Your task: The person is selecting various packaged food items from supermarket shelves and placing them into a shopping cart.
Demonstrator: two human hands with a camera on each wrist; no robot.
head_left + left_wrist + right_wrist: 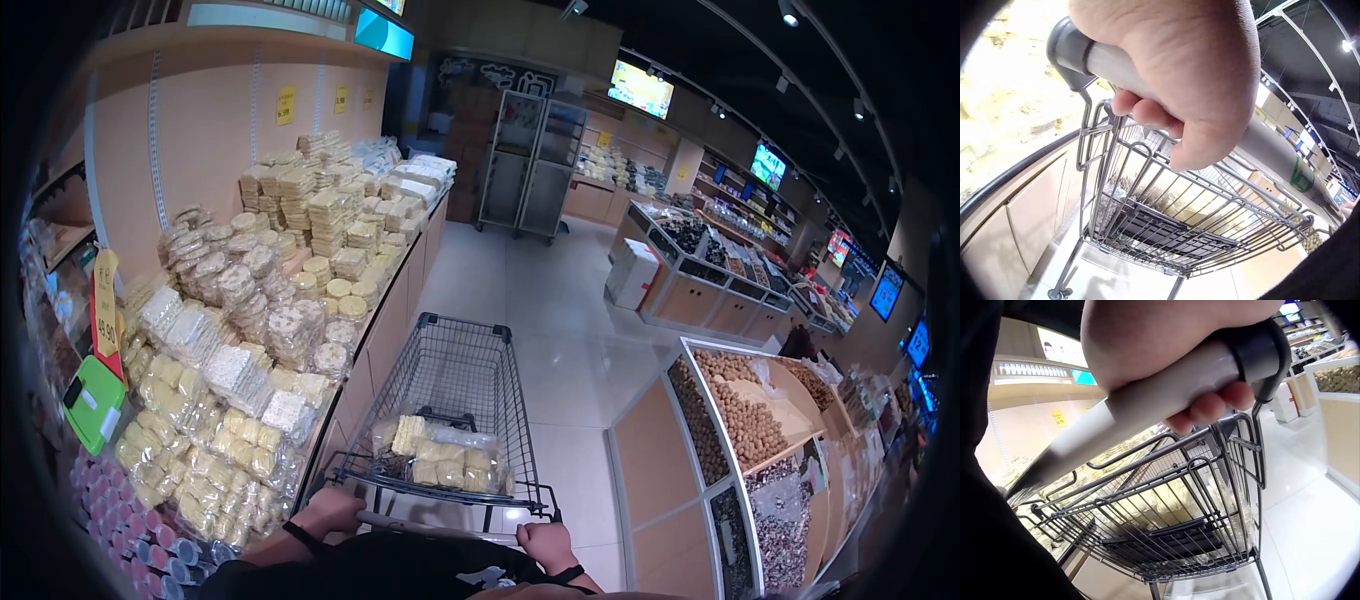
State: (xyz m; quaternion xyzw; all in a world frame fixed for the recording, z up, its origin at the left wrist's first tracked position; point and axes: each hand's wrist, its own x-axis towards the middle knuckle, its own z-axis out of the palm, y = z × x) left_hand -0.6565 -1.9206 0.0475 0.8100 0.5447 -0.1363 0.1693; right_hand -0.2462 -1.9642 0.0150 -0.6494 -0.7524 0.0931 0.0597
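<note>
in this shop aisle (562, 300), your left hand (330, 510) and right hand (547, 545) grip the handle (440, 528); steering left could scrape the shopping cart (465, 325) along the wooden counter (388, 342).

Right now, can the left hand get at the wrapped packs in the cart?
Probably yes, if the left hand lets go of the handle it grips. The wrapped packs lie at the near end of the cart, and its open top seems to leave the way free.

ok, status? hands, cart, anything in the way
Left hand and right hand both on the handle, fingers curled round it. Cart carrying bagged food at near end. Possible obstacles: tall rack farther ahead, counter close on left.
</note>
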